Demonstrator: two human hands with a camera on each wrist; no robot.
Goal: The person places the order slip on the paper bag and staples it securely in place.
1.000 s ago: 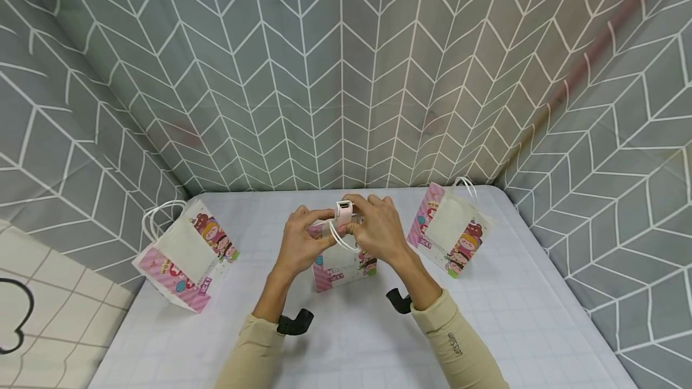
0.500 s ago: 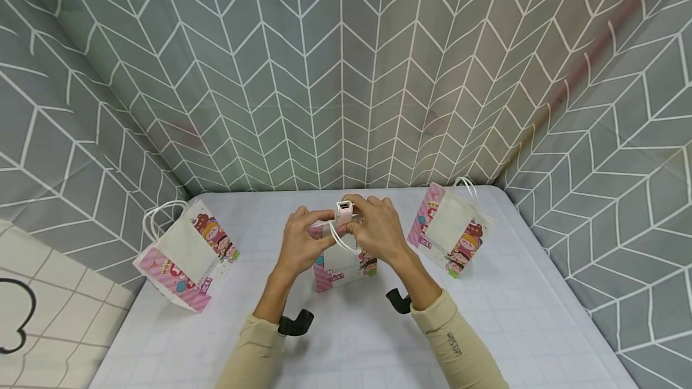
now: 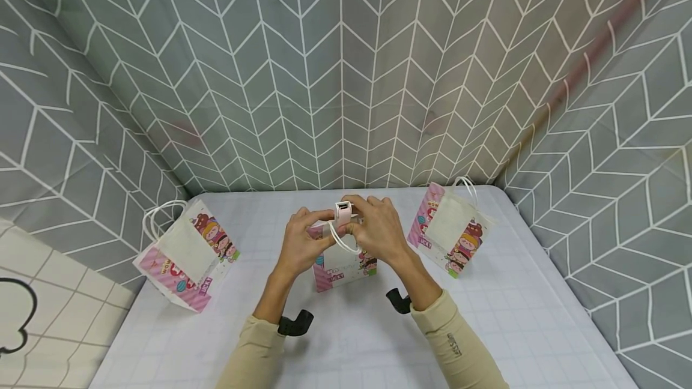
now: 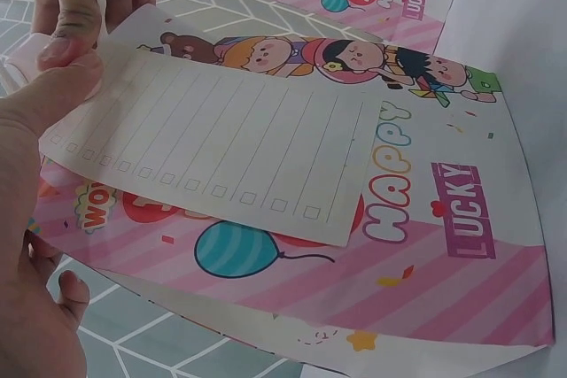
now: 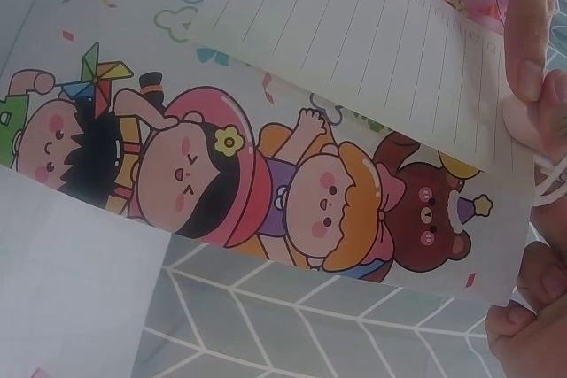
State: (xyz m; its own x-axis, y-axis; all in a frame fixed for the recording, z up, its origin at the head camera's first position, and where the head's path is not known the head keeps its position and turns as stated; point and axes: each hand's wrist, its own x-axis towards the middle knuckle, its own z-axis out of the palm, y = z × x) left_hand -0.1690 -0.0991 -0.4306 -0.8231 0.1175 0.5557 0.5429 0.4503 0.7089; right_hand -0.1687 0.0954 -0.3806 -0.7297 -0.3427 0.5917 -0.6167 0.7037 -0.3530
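In the middle of the head view, a white paper gift bag (image 3: 324,281) with pink stripes and cartoon figures hangs between the hands. A lined checklist sheet (image 4: 221,148) lies flat against its front. My left hand (image 3: 300,244) pinches the sheet and the bag's top edge, its thumb on the sheet in the left wrist view. My right hand (image 3: 381,230) grips a small pale pink device (image 3: 343,214) with a dark slot, perhaps a mini stapler, at that same edge. White handles (image 3: 346,244) loop down by the thumbs. Its contact with the sheet is hidden.
A similar gift bag (image 3: 202,293) with a pale sheet on its front stands at the left of the white table (image 3: 346,353). Another gift bag (image 3: 418,230) with a sheet stands at the back right. A grey patterned curtain (image 3: 346,77) surrounds the table.
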